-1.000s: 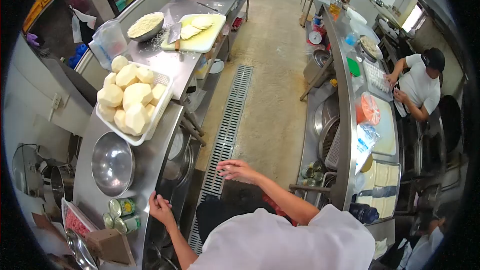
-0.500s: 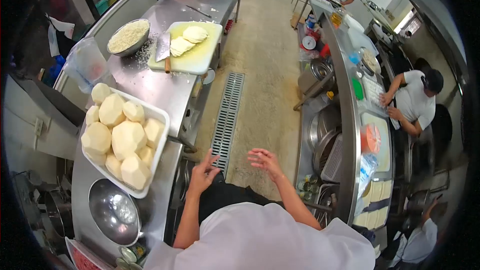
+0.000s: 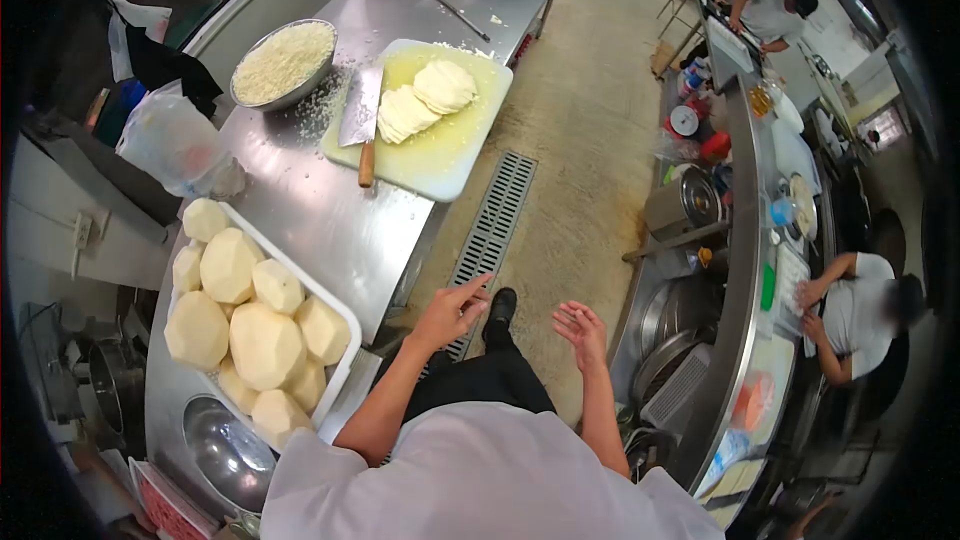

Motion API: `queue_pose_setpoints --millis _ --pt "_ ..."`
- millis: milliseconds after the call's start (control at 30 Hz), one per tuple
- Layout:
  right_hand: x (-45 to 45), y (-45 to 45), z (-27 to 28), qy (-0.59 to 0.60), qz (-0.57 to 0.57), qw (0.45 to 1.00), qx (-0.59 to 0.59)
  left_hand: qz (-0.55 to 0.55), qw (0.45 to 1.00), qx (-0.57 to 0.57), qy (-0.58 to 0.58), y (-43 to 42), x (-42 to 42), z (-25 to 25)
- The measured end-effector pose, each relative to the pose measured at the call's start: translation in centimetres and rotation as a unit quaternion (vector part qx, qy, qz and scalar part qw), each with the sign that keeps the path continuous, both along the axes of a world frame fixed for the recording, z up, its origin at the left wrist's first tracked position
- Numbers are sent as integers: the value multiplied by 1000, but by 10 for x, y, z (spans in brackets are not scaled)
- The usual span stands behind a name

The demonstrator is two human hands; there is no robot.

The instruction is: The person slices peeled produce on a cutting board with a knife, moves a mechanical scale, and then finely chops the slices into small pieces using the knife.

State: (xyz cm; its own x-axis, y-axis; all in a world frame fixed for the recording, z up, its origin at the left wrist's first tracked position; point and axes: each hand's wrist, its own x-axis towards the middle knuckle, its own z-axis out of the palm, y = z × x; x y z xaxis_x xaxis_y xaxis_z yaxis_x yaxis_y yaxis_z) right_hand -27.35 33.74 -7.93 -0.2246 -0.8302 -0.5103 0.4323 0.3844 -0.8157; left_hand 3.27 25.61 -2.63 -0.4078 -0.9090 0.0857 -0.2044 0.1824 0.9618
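Observation:
My left hand (image 3: pixel 450 316) is in the air over the floor drain, fingers apart, holding nothing. My right hand (image 3: pixel 581 332) is also empty, with loosely curled, separate fingers, above the floor. On the steel table to the left, a white tray (image 3: pixel 343 321) holds several large peeled pale root vegetables (image 3: pixel 266 345). Farther along lies a cutting board (image 3: pixel 440 169) with overlapping pale slices (image 3: pixel 428 100). A cleaver (image 3: pixel 361 110) rests on the board's left side, its wooden handle toward me. Beside it stands a metal bowl (image 3: pixel 285 98) heaped with chopped white bits.
A steel bowl (image 3: pixel 228 455) sits near the tray, and a plastic bag (image 3: pixel 172 140) at the table's left edge. A slotted drain (image 3: pixel 497 212) runs along the aisle floor. Behind the right counter (image 3: pixel 745 340), a person (image 3: pixel 855 315) works; another (image 3: pixel 770 12) stands farther back.
My view has moved forward and turned, so the cutting board is nearer. My foot has come into sight over the drain. Both hands stay empty, the left now reaching more to the right.

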Motion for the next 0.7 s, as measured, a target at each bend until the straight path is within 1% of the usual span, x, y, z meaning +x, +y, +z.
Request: queue_pose_setpoints --millis 100,133,167,233,267,300,333,367,400,433,500,533,600,633,700 --pt "-31 -56 -11 12 23 1000 2 44 999 -6 -32 -43 -14 -13" --pt "-43 -88 -9 11 27 1000 -9 79 997 15 4 -59 -21 -12" --pt "-47 -115 -6 18 43 999 -17 81 997 7 0 -79 -24 -8" --pt "-56 -154 2 22 59 998 -21 142 989 4 -36 -106 -31 0" --pt "-58 -188 9 28 97 994 -33 178 984 -7 -7 -122 -33 2" --pt "-57 -217 13 34 133 990 -40 178 984 -15 -10 -141 -31 4" --pt "-55 -243 15 31 135 990 -41 237 971 -28 -20 -153 -25 4" --pt "-52 -271 15 52 178 980 -66 297 954 -38 -29 -162 -18 4" --pt "-48 -296 18 75 221 968 -93 339 940 -41 -22 -171 -7 4" --pt "-43 -318 21 77 228 966 -96 381 924 -46 -13 -182 5 4" --pt "-28 -357 30 89 289 943 -138 455 888 -53 -33 -198 31 0" --pt "-18 -372 32 93 285 942 -148 458 887 -56 -32 -206 42 -3" --pt "-7 -404 22 91 291 938 -166 514 849 -76 -98 -216 62 -5" --pt "1 -413 15 88 294 935 -178 511 850 -73 -105 -216 69 -9" --pt "14 -432 23 95 287 933 -195 527 834 -58 -156 -231 80 -15"
